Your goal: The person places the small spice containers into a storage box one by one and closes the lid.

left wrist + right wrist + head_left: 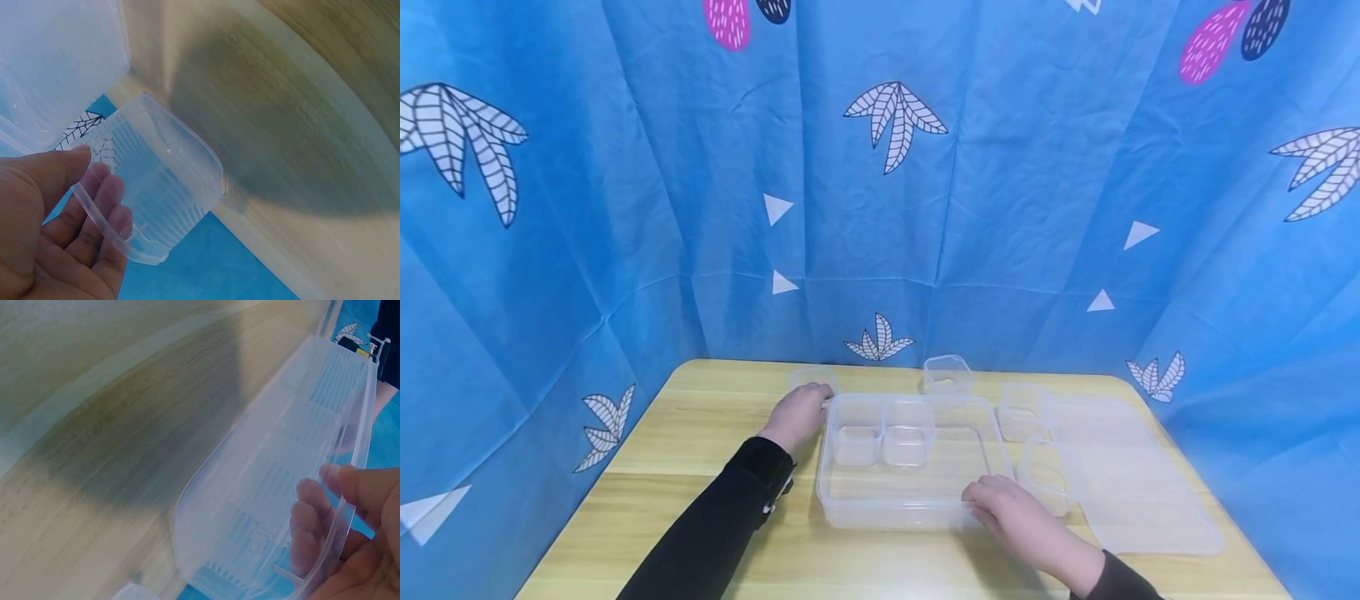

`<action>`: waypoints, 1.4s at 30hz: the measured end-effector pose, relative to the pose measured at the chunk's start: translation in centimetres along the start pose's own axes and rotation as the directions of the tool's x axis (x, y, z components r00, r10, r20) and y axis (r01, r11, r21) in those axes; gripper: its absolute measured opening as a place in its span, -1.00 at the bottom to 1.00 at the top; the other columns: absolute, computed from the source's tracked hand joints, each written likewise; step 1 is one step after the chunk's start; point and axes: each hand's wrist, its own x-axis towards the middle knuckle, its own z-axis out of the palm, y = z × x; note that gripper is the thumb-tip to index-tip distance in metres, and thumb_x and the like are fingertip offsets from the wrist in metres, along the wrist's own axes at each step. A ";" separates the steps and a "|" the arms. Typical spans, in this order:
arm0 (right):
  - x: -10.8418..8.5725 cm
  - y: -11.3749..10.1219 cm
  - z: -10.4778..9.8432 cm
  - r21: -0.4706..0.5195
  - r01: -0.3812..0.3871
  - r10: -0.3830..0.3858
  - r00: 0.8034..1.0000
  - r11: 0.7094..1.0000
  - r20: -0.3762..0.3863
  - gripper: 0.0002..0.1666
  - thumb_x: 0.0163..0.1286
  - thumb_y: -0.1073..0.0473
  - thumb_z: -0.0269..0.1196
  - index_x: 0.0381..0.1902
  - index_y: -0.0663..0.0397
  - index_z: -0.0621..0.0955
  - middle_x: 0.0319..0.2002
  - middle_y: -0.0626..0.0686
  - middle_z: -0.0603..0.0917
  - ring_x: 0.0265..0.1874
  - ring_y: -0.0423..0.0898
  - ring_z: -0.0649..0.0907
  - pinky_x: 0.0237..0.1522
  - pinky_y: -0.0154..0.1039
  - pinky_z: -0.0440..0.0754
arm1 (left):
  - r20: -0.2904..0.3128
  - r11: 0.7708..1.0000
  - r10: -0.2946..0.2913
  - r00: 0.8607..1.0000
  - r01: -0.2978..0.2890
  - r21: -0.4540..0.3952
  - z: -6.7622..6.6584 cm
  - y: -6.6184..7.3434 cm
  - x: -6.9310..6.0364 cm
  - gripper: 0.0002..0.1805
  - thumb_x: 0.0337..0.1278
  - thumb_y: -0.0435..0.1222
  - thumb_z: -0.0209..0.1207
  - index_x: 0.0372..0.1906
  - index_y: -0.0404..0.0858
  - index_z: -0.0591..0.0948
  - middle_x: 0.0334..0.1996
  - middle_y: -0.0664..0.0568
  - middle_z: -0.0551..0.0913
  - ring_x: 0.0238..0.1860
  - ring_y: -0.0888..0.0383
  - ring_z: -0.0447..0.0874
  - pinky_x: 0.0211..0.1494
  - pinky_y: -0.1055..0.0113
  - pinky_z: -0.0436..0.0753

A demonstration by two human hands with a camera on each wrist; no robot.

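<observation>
The fingers of the left hand (796,415) curl about the rim of a small clear box (169,181), thumb on one side and fingertips on the other; the left wrist view shows this, while from the head the back of the hand covers the grip. That view also shows fine ribs on the small box's wall, which the head view does not make out. The held box stands just beyond the far left corner of the large clear box (917,503).

The right hand (1018,517) grips the large box's near rim toward its right end. The right wrist view shows the thumb on the near side of the rim and the other fingers through the clear wall.

Only the head view gives the whole layout. Two small cups (882,450) sit side by side inside the large box, at its far left. Behind it stands a third cup (948,379); to its right are two more, a farther cup (1021,417) and a nearer cup (1047,483). Farther right of the large box, a translucent panel (1142,492) lies flat on the wooden table (655,467). Blue patterned cloth (880,242) hangs behind it all.
</observation>
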 end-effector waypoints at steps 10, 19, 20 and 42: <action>-0.1 -0.1 0.0 -0.004 0.023 -0.023 1.000 1.000 -0.018 -0.86 0.34 0.34 0.28 -0.20 0.00 0.63 -0.30 -0.18 0.64 -0.28 -0.28 0.56 -0.26 -0.31 0.62 | -0.027 1.000 0.009 1.000 -0.009 0.021 0.3 -0.5 0.0 -0.82 0.20 -0.52 0.21 -0.16 -0.27 0.69 -0.31 -0.07 0.67 -0.20 -0.03 0.67 -0.03 0.07 0.67; 0.0 0.0 0.1 -0.005 0.027 -0.027 0.999 1.000 -0.024 -0.85 0.33 0.35 0.28 -0.21 0.00 0.63 -0.31 -0.16 0.65 -0.28 -0.28 0.57 -0.25 -0.30 0.63 | -0.030 1.000 0.012 0.999 -0.012 0.002 0.1 -0.6 -0.2 -0.92 0.28 -0.45 0.23 -0.25 -0.23 0.68 -0.36 0.00 0.66 -0.25 0.02 0.66 -0.07 0.10 0.68; 0.0 0.0 0.1 -0.006 0.030 -0.030 0.999 1.000 -0.027 -0.85 0.33 0.35 0.28 -0.21 0.00 0.63 -0.31 -0.16 0.65 -0.28 -0.28 0.57 -0.26 -0.30 0.63 | -0.033 1.000 0.016 0.999 -0.016 0.001 0.0 -0.7 -0.3 -0.93 0.29 -0.44 0.23 -0.26 -0.23 0.68 -0.37 0.00 0.65 -0.26 0.03 0.66 -0.08 0.11 0.68; -0.1 -0.2 -0.1 -0.012 0.005 -0.005 1.000 1.000 -0.011 -0.87 0.35 0.32 0.26 -0.20 0.00 0.64 -0.30 -0.20 0.63 -0.27 -0.28 0.57 -0.24 -0.30 0.63 | -0.042 0.997 0.071 0.997 -0.071 0.000 -1.8 -0.9 -1.1 -0.84 0.30 -0.54 0.14 -0.25 -0.27 0.67 -0.35 -0.03 0.66 -0.27 0.07 0.61 -0.10 0.12 0.65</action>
